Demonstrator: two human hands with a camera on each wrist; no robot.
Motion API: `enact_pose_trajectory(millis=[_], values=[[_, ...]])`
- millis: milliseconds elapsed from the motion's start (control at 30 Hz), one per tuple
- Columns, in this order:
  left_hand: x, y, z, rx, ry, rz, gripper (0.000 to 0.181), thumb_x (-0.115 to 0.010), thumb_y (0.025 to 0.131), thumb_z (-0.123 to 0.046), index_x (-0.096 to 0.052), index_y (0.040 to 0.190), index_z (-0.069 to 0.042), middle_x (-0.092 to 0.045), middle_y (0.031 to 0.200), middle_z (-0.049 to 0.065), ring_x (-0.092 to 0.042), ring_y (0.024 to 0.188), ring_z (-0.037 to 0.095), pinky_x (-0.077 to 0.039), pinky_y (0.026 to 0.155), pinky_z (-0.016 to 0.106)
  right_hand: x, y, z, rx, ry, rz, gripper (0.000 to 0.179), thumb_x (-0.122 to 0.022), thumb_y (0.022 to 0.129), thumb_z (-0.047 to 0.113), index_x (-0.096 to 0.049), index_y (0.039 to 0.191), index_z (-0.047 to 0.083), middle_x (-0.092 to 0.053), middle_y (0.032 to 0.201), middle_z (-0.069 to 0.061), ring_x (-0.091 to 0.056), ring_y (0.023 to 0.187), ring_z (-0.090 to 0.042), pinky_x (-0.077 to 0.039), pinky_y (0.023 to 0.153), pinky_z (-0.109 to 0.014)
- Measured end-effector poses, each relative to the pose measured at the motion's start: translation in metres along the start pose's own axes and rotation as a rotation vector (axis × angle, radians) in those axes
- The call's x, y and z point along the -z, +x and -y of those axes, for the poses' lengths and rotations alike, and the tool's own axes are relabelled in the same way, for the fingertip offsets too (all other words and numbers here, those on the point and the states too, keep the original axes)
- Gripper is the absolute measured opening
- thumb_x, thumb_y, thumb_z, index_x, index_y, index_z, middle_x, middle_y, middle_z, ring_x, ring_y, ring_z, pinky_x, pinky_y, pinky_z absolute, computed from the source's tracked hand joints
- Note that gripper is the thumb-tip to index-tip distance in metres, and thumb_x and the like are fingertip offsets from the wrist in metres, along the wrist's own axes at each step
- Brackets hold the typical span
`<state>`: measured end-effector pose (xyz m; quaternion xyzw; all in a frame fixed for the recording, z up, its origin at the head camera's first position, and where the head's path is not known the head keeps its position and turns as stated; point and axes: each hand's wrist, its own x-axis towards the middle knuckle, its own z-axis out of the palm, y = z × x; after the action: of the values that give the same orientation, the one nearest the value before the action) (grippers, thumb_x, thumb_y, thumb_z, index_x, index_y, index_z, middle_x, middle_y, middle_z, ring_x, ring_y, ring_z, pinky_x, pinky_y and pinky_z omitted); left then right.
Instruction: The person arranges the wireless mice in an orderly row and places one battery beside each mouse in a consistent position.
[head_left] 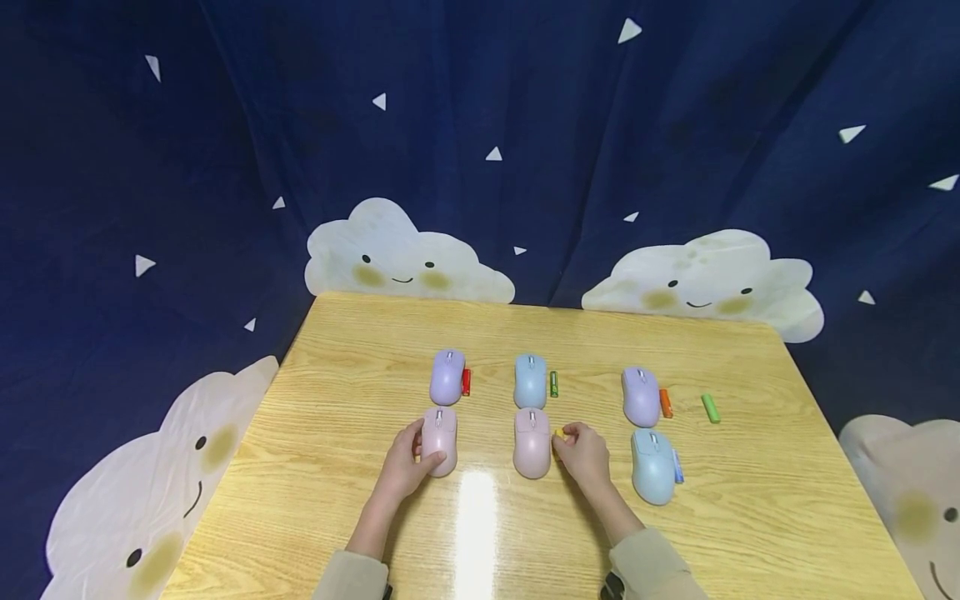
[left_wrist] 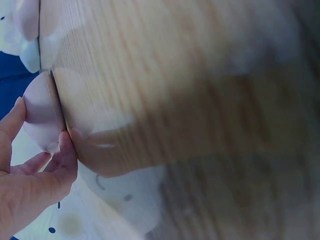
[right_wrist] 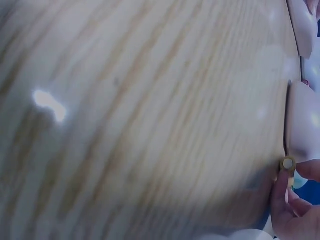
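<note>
My left hand (head_left: 402,467) grips a pink computer mouse (head_left: 441,440) by its sides, at the front of the left column. In the left wrist view that mouse (left_wrist: 41,107) sits between thumb and fingers, on or close to the wood. My right hand (head_left: 585,457) pinches a small yellow battery (head_left: 559,432) just right of a second pink mouse (head_left: 532,446). The right wrist view shows one round end of the battery (right_wrist: 288,163) between finger and thumb, near the mouse's edge. Most of the battery is hidden by the fingers.
Behind the pink mice lie a purple mouse (head_left: 447,377) with a red battery (head_left: 467,382) and a blue mouse (head_left: 530,381) with a green battery (head_left: 554,384). Farther right are another purple mouse (head_left: 641,397), an orange battery (head_left: 666,403), a light-green battery (head_left: 711,408), a pale-blue mouse (head_left: 652,468) and a blue battery (head_left: 678,466).
</note>
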<state>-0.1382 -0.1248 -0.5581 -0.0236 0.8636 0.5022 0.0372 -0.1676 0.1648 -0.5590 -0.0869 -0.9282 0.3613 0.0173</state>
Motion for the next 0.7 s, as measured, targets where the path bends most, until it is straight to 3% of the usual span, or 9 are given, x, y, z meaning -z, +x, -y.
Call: enact_pose_trajectory(millis=[267, 467, 567, 700], values=[[0.0, 0.0, 0.0, -0.002, -0.003, -0.002, 0.065, -0.071, 0.078, -0.012, -0.039, 0.13, 0.009, -0.053, 0.105, 0.018, -0.053, 0.091, 0.026, -0.046, 0.081, 0.041, 0.022, 0.014, -0.006, 0.061, 0.0, 0.064, 0.03, -0.06, 0.082, 0.014, -0.06, 0.106, -0.003, -0.055, 0.07, -0.003, -0.049, 0.06, -0.014, -0.039, 0.052, -0.027], [0.0, 0.0, 0.0, -0.001, -0.004, -0.004, 0.065, -0.071, 0.078, -0.011, -0.039, 0.131, 0.009, -0.053, 0.105, 0.017, -0.052, 0.091, 0.025, -0.046, 0.081, 0.04, 0.062, 0.036, -0.014, 0.235, -0.002, 0.077, 0.038, -0.058, 0.086, 0.011, -0.052, 0.12, -0.003, -0.056, 0.099, -0.019, -0.056, 0.084, -0.03, -0.049, 0.07, -0.04], [0.0, 0.0, 0.0, 0.002, -0.006, -0.004, 0.065, -0.071, 0.078, -0.012, -0.039, 0.131, 0.009, -0.053, 0.104, 0.017, -0.052, 0.091, 0.025, -0.045, 0.081, 0.039, 0.085, 0.045, -0.023, 0.306, -0.078, 0.077, 0.043, -0.057, 0.087, 0.01, -0.045, 0.127, -0.003, -0.048, 0.118, -0.027, -0.048, 0.104, -0.041, -0.044, 0.086, -0.052], [0.0, 0.0, 0.0, 0.005, -0.005, 0.0, 0.065, -0.071, 0.078, -0.012, -0.039, 0.131, 0.008, -0.053, 0.106, 0.017, -0.052, 0.091, 0.025, -0.046, 0.081, 0.04, 0.11, 0.059, -0.04, 0.345, -0.179, 0.013, 0.048, -0.057, 0.087, 0.008, -0.041, 0.131, -0.001, -0.036, 0.131, -0.029, -0.031, 0.12, -0.049, -0.03, 0.094, -0.063]])
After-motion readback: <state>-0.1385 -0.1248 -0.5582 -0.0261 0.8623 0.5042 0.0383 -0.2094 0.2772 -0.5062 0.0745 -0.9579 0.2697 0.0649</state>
